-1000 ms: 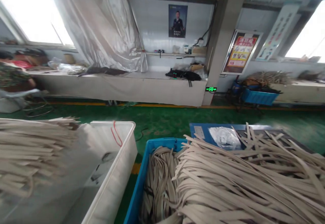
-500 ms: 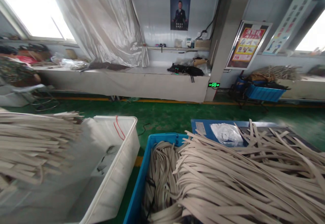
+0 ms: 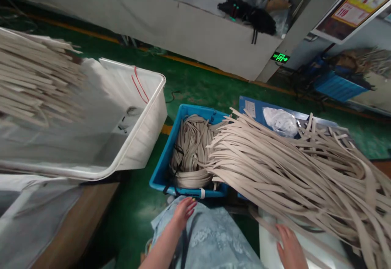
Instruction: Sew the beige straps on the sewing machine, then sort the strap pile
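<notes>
1. Plenty to watch with the long, flat, beige strips [image 3: 275,163], heaped on the right, with loose ends reaching over the blue plastic crate [image 3: 161,167]. Might slide down in a messy lump if bumped or tugged from one side, being piled so loosely.
2. Could also tangle with the curled beige strips [image 3: 194,138] in the crate, because of lying so close.
3. Left hand [image 3: 183,211]: loosely half open, empty by the look, just beside the crate's near rim, over the pale blue lacy cloth [image 3: 210,232].
4. Right hand [image 3: 290,242]: spread open, not squeezing, by the heap's lower edge. Cannot tell if touching a strip.
</notes>
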Tool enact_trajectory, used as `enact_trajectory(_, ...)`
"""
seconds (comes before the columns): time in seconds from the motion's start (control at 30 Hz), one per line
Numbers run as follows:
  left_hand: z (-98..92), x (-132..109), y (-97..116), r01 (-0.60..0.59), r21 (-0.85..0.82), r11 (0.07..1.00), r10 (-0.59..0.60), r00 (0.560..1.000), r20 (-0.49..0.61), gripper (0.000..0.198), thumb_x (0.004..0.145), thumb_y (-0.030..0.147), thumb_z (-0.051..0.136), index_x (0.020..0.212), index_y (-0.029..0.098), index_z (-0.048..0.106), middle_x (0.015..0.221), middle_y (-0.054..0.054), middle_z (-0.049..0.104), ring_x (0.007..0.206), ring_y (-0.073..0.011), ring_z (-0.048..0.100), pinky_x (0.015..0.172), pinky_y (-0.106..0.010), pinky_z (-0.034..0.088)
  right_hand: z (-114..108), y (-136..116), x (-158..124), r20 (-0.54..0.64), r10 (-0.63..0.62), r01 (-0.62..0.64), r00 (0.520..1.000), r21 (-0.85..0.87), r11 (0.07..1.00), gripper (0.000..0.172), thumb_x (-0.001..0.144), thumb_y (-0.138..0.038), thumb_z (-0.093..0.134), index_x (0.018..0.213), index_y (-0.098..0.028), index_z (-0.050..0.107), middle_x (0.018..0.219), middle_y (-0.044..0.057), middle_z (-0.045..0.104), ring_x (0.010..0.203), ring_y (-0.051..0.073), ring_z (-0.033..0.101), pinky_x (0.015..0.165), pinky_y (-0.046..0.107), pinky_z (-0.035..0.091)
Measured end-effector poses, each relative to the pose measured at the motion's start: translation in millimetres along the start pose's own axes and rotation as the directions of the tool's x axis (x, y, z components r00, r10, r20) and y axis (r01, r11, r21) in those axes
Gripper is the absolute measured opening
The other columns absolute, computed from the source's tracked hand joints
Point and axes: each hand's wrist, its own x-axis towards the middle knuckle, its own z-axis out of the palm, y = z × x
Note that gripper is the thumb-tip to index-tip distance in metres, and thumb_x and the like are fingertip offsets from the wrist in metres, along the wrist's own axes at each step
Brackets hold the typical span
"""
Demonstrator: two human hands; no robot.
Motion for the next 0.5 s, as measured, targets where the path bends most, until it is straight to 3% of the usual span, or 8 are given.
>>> enact_trajectory(0.13,-51.3,52,37,0.053,0.01,0.999,-0.051,0.989,-0.139,0.011,0.083,0.006,0.061,0.078,0.014,0.056,0.076,-0.002,0.061,0.06,-0.0117,0.062,0.054,-0.019,0.045,-8,-67,-6,0.021,-0.015,0.014,1.0,0.054,0.998,0.04,0.084,-0.022,0.039,0.115,-0.015,0.063,0.114,0.015,0.065,0.109,0.029,0.062,0.096,0.045,0.052)
enact_trajectory(0.23,-78.6,96,58,0.107,0.03,0.994,-0.097,0.969,-0.229,0.013,0.083,0.007,0.063,0.077,0.015,0.054,0.074,0.001,0.055,0.056,-0.0088,0.055,0.05,-0.017,0.041,15,-141,9,0.179,0.094,-0.13,0.979,0.201,0.971,0.04,0.086,-0.021,0.039,0.117,-0.017,0.063,0.122,0.013,0.062,0.117,0.026,0.058,0.103,0.043,0.046)
enact_trajectory(0.3,-86.8,127,65,0.143,0.042,0.989,-0.126,0.953,-0.277,0.017,0.081,0.01,0.066,0.075,0.016,0.052,0.073,0.002,0.051,0.055,-0.0089,0.052,0.048,-0.017,0.039,48,-182,34,0.323,0.217,-0.309,0.921,0.268,0.913,0.04,0.079,-0.018,0.045,0.114,-0.016,0.064,0.122,0.013,0.062,0.118,0.026,0.058,0.104,0.04,0.045)
enact_trajectory(0.37,-86.5,157,63,0.177,0.05,0.983,-0.154,0.94,-0.305,0.02,0.08,0.012,0.069,0.073,0.016,0.051,0.072,0.003,0.049,0.056,-0.0098,0.05,0.047,-0.018,0.038,91,-203,66,0.452,0.39,-0.541,0.802,0.274,0.795,0.038,0.072,-0.016,0.051,0.107,-0.015,0.067,0.115,0.013,0.066,0.111,0.025,0.062,0.101,0.036,0.046)
enact_trajectory(0.4,-83.4,171,59,0.191,0.052,0.98,-0.166,0.937,-0.308,0.02,0.08,0.014,0.069,0.073,0.016,0.051,0.071,0.003,0.049,0.055,-0.0101,0.049,0.047,-0.019,0.038,115,-206,83,0.488,0.496,-0.655,0.719,0.234,0.719,0.034,0.071,-0.016,0.053,0.102,-0.015,0.068,0.11,0.013,0.068,0.107,0.027,0.064,0.098,0.037,0.048)
enact_trajectory(0.43,-78.9,186,54,0.204,0.053,0.978,-0.178,0.936,-0.303,0.019,0.081,0.014,0.068,0.072,0.016,0.051,0.071,0.003,0.049,0.055,-0.0103,0.049,0.047,-0.019,0.038,139,-204,98,0.495,0.548,-0.705,0.675,0.211,0.677,0.032,0.071,-0.018,0.054,0.099,-0.014,0.068,0.105,0.014,0.07,0.104,0.029,0.066,0.096,0.04,0.049)
enact_trajectory(0.5,-67.4,216,38,0.219,0.057,0.974,-0.196,0.942,-0.273,0.017,0.082,0.015,0.067,0.072,0.016,0.053,0.068,0.002,0.05,0.052,-0.0106,0.047,0.045,-0.02,0.038,186,-190,122,0.476,0.607,-0.751,0.636,0.201,0.629,0.029,0.072,-0.022,0.055,0.095,-0.013,0.069,0.098,0.016,0.071,0.1,0.034,0.067,0.091,0.046,0.051)
